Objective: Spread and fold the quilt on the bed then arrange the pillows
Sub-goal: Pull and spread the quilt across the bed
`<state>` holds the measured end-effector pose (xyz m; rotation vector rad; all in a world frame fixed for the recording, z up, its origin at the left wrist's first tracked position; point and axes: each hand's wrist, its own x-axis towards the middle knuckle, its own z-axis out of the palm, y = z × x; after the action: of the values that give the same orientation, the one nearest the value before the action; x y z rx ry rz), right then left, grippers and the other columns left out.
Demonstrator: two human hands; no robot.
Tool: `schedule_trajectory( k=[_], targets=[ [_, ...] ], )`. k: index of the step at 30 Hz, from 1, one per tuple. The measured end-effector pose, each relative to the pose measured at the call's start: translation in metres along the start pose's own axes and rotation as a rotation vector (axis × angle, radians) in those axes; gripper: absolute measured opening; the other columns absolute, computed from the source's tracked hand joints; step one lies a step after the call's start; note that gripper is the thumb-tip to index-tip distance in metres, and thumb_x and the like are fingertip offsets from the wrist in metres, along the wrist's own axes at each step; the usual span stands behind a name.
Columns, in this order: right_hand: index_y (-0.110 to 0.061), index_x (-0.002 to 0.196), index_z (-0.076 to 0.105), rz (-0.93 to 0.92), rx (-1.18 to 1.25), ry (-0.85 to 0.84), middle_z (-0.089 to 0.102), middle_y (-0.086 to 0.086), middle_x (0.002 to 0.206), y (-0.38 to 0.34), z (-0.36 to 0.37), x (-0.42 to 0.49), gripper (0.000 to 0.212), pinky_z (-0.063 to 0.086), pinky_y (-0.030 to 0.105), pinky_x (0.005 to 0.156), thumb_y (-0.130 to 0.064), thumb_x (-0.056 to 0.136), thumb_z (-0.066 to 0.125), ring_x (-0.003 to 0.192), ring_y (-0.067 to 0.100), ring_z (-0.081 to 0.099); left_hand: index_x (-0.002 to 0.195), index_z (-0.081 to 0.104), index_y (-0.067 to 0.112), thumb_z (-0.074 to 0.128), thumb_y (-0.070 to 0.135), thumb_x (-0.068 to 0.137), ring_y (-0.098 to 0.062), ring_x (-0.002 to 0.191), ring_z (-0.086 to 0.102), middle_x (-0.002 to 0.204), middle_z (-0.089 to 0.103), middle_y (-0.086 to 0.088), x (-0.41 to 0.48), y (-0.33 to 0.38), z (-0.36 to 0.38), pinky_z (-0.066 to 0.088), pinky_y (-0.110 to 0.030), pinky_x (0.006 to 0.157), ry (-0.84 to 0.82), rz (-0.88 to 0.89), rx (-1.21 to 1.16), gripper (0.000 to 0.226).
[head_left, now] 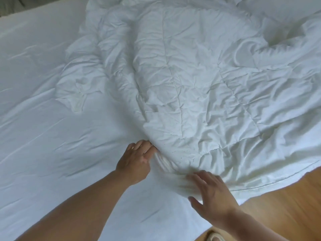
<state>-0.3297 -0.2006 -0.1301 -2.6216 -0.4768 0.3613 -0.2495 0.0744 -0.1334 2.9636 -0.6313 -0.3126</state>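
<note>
A white quilted quilt [191, 75] lies crumpled across the middle and right of the bed, its near edge hanging over the bed's right side. My left hand [137, 159] grips a bunched fold at the quilt's near left edge, fingers tucked into the fabric. My right hand [210, 192] reaches over the quilt's near edge with fingers spread and blurred; whether it touches the fabric is unclear. A white pillow [278, 7] shows at the far right corner, partly covered by the quilt.
The white bed sheet [43, 119] covers the mattress on the left and in front of me. Wooden floor [286, 206] shows at the lower right beside the bed's edge. A foot in a light sandal [214, 236] stands at the bottom.
</note>
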Motion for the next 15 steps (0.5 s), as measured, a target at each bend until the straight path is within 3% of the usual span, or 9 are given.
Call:
schedule_trajectory(
  k=[2, 4, 6, 8, 12, 15],
  targets=[
    [-0.031, 0.129, 0.053, -0.040, 0.018, 0.033, 0.057, -0.010, 0.120, -0.038, 0.011, 0.031, 0.062, 0.053, 0.030, 0.088, -0.048, 0.070, 0.061, 0.105, 0.013, 0.058, 0.129, 0.054, 0.023, 0.072, 0.012, 0.060, -0.026, 0.119, 0.049, 0.128, 0.052, -0.001, 0.017, -0.038, -0.006, 0.052, -0.039, 0.085, -0.042, -0.026, 0.045, 0.072],
    [-0.030, 0.138, 0.045, -0.007, -0.011, 0.056, 0.053, -0.009, 0.128, -0.066, 0.025, 0.067, 0.072, 0.052, 0.035, 0.095, -0.050, 0.070, 0.061, 0.113, 0.016, 0.055, 0.134, 0.056, 0.022, 0.077, 0.019, 0.065, -0.025, 0.127, 0.040, 0.138, 0.052, -0.005, 0.038, -0.063, -0.014, 0.050, -0.042, 0.096, -0.112, -0.006, 0.080, 0.073],
    [-0.031, 0.149, 0.031, 0.108, -0.035, 0.058, 0.045, -0.005, 0.139, -0.079, 0.036, 0.102, 0.088, 0.046, 0.043, 0.104, -0.049, 0.071, 0.067, 0.126, 0.022, 0.047, 0.141, 0.053, 0.019, 0.070, 0.029, 0.080, -0.026, 0.137, 0.033, 0.149, 0.046, -0.005, 0.065, -0.082, -0.016, 0.033, -0.039, 0.115, -0.159, 0.040, 0.131, 0.064],
    [-0.034, 0.156, 0.016, 0.276, -0.005, 0.056, 0.039, -0.002, 0.147, -0.076, 0.045, 0.131, 0.101, 0.035, 0.044, 0.114, -0.050, 0.073, 0.071, 0.138, 0.025, 0.037, 0.146, 0.047, 0.019, 0.062, 0.038, 0.088, -0.028, 0.143, 0.030, 0.155, 0.040, -0.004, 0.094, -0.098, -0.012, 0.018, -0.038, 0.122, -0.143, 0.087, 0.151, 0.062],
    [-0.037, 0.153, 0.015, 0.422, 0.028, 0.080, 0.043, -0.006, 0.144, -0.054, 0.055, 0.162, 0.100, 0.039, 0.043, 0.111, -0.061, 0.071, 0.067, 0.134, 0.024, 0.045, 0.157, 0.017, 0.023, 0.051, 0.048, 0.094, -0.025, 0.152, 0.009, 0.164, 0.015, -0.002, 0.136, -0.105, -0.008, 0.009, -0.037, 0.124, -0.141, 0.061, 0.057, 0.076],
    [-0.039, 0.151, 0.024, 0.403, 0.060, 0.089, 0.050, -0.008, 0.142, -0.040, 0.059, 0.171, 0.087, 0.043, 0.038, 0.106, -0.056, 0.075, 0.064, 0.130, 0.021, 0.050, 0.155, 0.018, 0.025, 0.047, 0.048, 0.099, -0.020, 0.148, 0.018, 0.160, 0.020, 0.001, 0.153, -0.090, -0.013, 0.013, -0.030, 0.119, -0.204, 0.009, -0.109, 0.067]
  ],
)
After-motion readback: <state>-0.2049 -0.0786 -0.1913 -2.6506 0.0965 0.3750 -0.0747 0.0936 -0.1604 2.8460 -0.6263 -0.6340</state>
